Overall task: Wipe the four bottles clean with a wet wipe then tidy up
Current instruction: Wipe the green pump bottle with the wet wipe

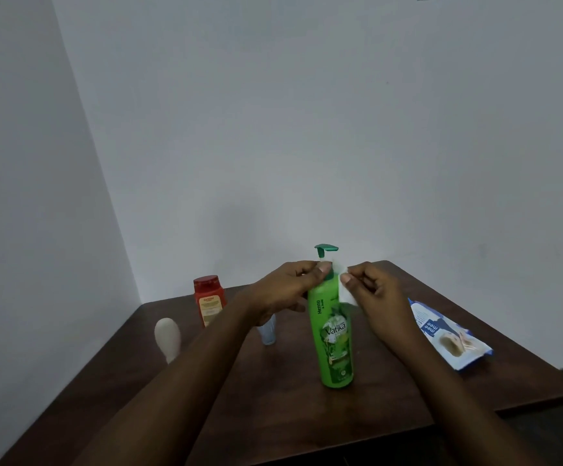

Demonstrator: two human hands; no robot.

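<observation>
Pinching wipe (344, 284) on green bottle (335, 341) neck — right hand (376, 292) (left hand (283, 288) grips neck).

Four bottles (335, 338) (208, 299) (167, 334) (268, 332), one wipe (345, 292), one pack (448, 331).

Two bare forearms, left forearm (192, 375) and right forearm (434, 381), uncovered along all the visible length (down to the lower edge of the view). Long and slim in shape, somewhat narrower toward the wrists. Left hand (283, 287) and right hand (371, 290) bare as well. Short nails, cut close and rounded: left thumbnail (323, 269), right thumbnail (345, 280). Slight creases over the knuckles.
</observation>
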